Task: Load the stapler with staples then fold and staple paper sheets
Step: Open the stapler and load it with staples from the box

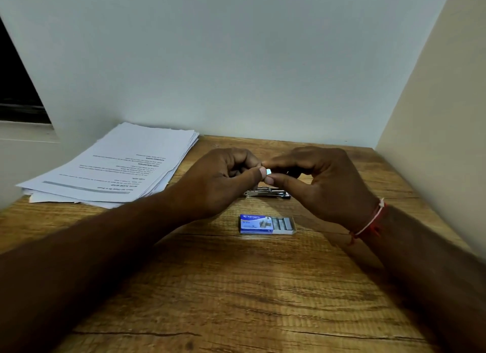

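Silver staples [268, 172], a short strip, sit pinched between your two hands above the wooden table [236, 287]; your left hand [221, 179] nips one end with thumb and curled fingers, your right hand [315, 179] the other; the stapler [265, 193] lies just beneath them; the blue staple box [256, 224], slid open, rests nearer you; the paper sheets [118, 166] lie stacked far left.

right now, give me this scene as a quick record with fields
left hand: pinches small silvery staple strip
right hand: pinches the same strip
stapler: silvery metal stapler on brown wooden table, under the hands, partly hidden
box: blue cardboard staple box, slid part open, grey staples showing, nearer than stapler
paper: stack of white printed sheets, table's far left
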A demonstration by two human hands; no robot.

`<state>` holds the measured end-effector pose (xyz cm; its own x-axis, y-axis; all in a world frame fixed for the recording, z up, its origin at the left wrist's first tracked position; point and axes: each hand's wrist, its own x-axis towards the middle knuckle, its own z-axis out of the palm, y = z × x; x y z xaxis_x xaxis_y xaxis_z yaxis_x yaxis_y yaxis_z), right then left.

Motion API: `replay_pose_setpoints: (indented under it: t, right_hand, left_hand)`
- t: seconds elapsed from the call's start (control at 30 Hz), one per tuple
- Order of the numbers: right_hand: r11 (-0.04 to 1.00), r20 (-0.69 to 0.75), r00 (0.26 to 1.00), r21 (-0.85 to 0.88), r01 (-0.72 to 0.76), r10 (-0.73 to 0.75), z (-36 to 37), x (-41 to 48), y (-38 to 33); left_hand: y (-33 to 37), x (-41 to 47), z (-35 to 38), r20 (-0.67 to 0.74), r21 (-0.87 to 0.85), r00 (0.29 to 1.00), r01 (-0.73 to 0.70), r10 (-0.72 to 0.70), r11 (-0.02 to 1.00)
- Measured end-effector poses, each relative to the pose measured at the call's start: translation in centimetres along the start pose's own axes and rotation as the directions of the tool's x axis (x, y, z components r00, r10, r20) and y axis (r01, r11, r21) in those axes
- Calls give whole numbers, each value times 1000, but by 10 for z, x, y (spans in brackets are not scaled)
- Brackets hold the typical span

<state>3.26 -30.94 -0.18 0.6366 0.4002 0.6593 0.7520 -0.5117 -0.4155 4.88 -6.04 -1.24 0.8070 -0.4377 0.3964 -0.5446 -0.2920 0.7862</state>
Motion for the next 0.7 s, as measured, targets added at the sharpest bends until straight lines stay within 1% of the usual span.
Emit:
replay_pose_setpoints:
  t: [0.1,0.17,0.27,0.33,0.4,0.5,0.6,0.7]
  right_hand:
    - [1000,-6,1000,-24,5,-5,1,1,1]
    - [998,-49,998,-43,-37,35,2,1,4]
    - [977,-113,976,-76,-198,189,6,1,17]
    - [951,-94,950,-58,-304,298,8,1,26]
    - [930,-56,932,-75,-361,357,13,1,29]
    - [912,2,916,-97,-399,401,21,-1,26]
    - [920,60,925,-146,-364,375,28,1,24]
    - [930,100,936,-191,-315,337,32,2,27]
  left_hand:
    - [0,0,-1,-8,15,1000,-6,6,1000]
    - [-1,0,-3,-49,58,999,-14,16,998]
    - [-4,3,-10,-174,144,984,-13,38,990]
    - [-7,5,-16,-214,175,977,17,21,984]
    - [-14,7,-22,-184,230,983,52,-9,972]
    - [-24,7,-23,-43,331,996,91,-81,939]
    - [-27,4,-16,39,313,989,123,-142,942]
    - [-27,5,-13,43,281,988,129,-146,951]
